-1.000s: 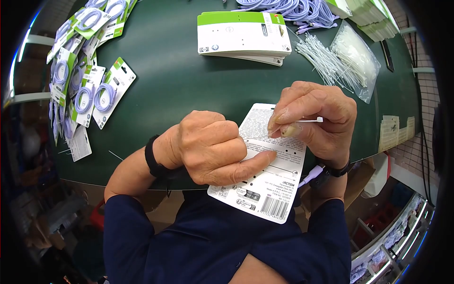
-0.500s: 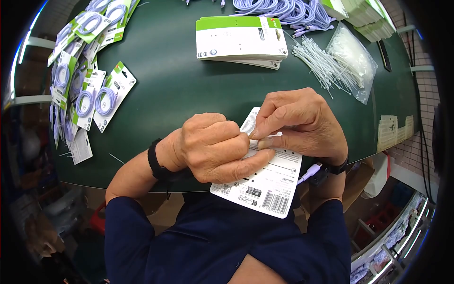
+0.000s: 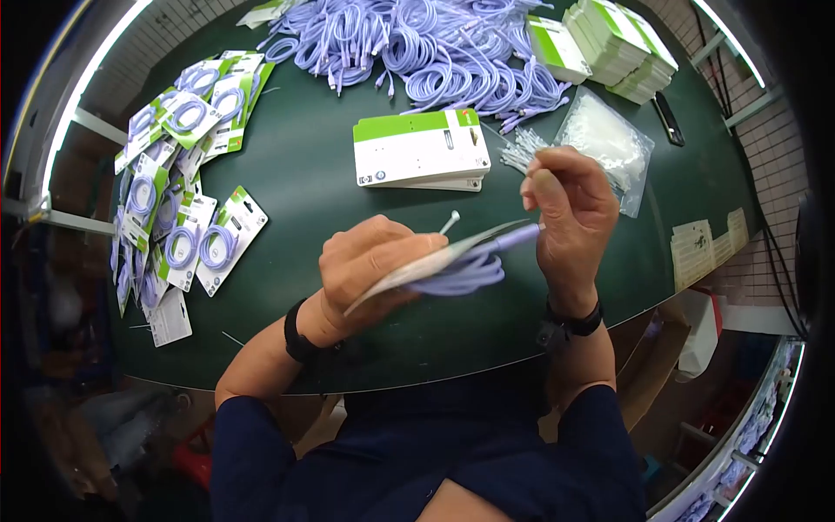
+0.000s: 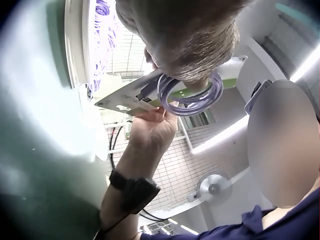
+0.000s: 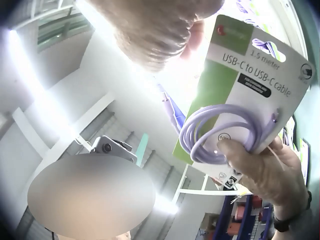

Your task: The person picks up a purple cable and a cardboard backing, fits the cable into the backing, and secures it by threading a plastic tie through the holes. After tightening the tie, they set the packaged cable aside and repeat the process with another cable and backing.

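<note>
My left hand [image 3: 374,261] grips a white and green cable card [image 5: 260,70], held up nearly edge-on in the head view. Against its front lies a coiled lilac USB cable [image 5: 225,130], pressed by the left thumb in the right wrist view. A white zip tie [image 3: 450,222] sticks up behind the card, its head uppermost. One cable plug [image 3: 520,237] points away from the coil toward my right hand [image 3: 570,226]. The right fingers are bent loosely near the thumb, above that plug, with nothing visible between them.
A stack of cards [image 3: 417,157] lies ahead on the green table [image 3: 304,174]. Finished-looking carded cables [image 3: 233,239] pile up at the left. Loose lilac cables [image 3: 435,52] heap at the back. Zip ties [image 3: 522,152], a plastic bag [image 3: 604,143] and card bundles [image 3: 622,43] are at the right.
The card has turned from back side up to nearly edge-on, showing the coil. My right hand has let go of the zip tie and moved right and up. The head view has tilted upward.
</note>
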### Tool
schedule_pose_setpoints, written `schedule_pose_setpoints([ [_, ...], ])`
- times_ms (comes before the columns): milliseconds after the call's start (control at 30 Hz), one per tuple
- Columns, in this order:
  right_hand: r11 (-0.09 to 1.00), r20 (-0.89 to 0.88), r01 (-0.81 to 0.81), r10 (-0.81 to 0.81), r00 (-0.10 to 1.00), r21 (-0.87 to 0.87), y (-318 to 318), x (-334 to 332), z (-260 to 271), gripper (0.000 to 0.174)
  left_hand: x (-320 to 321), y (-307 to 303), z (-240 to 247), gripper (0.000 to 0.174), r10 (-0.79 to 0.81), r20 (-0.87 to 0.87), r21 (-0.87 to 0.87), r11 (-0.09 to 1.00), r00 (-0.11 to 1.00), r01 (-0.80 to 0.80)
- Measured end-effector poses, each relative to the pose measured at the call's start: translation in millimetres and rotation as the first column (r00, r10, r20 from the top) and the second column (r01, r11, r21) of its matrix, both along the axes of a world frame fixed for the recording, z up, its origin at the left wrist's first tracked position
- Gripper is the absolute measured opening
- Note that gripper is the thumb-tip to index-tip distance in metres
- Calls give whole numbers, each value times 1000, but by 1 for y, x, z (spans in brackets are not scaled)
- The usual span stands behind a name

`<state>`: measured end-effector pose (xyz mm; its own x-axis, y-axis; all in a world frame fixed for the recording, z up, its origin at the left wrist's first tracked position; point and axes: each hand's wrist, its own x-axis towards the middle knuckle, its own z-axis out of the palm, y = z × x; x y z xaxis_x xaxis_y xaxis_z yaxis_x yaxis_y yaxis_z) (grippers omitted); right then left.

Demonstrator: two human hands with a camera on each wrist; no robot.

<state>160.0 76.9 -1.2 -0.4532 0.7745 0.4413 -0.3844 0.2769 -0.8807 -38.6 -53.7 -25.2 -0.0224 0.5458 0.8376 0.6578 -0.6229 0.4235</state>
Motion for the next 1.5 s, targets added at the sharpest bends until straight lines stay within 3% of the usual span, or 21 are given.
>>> schedule_pose_setpoints([
  [33, 990, -54, 115, -111, 992, 80, 4, 2, -3, 21, 0, 4, 4, 20, 8, -8, 24, 1000, 1000, -8],
  [67, 961, -118, 230, -214, 970, 152, 7, 2, -4, 19, 0, 8, 9, 17, 79, 203, -116, 992, 976, -57],
  [100, 959, -130, 224, -203, 971, 174, 6, 0, -4, 19, 1, 12, 13, 14, 169, 395, -258, 964, 903, -67],
  [133, 903, -130, 240, -207, 970, 356, 4, -3, -4, 20, 1, 16, 17, 11, 270, 555, -395, 918, 787, -36],
  [167, 814, -132, 253, -215, 968, 523, 1, -5, -4, 21, 2, 22, 21, 11, 260, 556, -378, 925, 790, -39],
  [267, 710, -80, 205, -205, 975, 673, -8, -19, 0, 32, 6, 47, 33, 15, 87, 857, -207, 961, 507, 184],
  [333, 523, -22, 194, -318, 948, 830, -8, -24, -1, 37, 12, 56, 31, 18, 51, 875, -171, 963, 482, 207],
  [433, 435, -45, 238, -408, 912, 868, -5, -24, -3, 39, 26, 70, 25, 24, 9, 911, -117, 964, 412, 239],
  [533, 382, -58, 265, -475, 878, 885, -2, -23, -6, 39, 43, 85, 21, 23, -6, 944, -47, 987, 329, 155],
  [833, 352, -57, 303, -566, 823, 886, 5, -23, -13, 30, 51, 90, -5, 26, -10, 926, -72, 976, 378, 203],
  [933, 351, -59, 277, -521, 852, 895, -2, -19, -7, 27, 47, 98, -16, 25, 34, 804, -67, 997, 594, 35],
  [967, 359, -55, 250, -475, 878, 899, -6, -17, -4, 25, 45, 97, -12, 25, 29, 805, -60, 998, 593, 33],
  [1067, 393, -48, 217, -396, 917, 893, -10, -20, -5, 22, 41, 84, 22, 23, 55, 952, -147, 945, 300, 293],
  [1100, 423, -48, 214, -370, 928, 880, -11, -22, -7, 22, 41, 84, 20, 23, 56, 952, -147, 945, 300, 291],
  [1200, 456, -31, 200, -350, 936, 867, -11, -22, -11, 22, 42, 84, 9, 22, 42, 864, -146, 975, 502, 170],
  [1500, 461, -16, 226, -415, 910, 858, 3, -19, -14, 32, 46, 88, 10, 23, -21, 893, -66, 982, 450, 176],
])
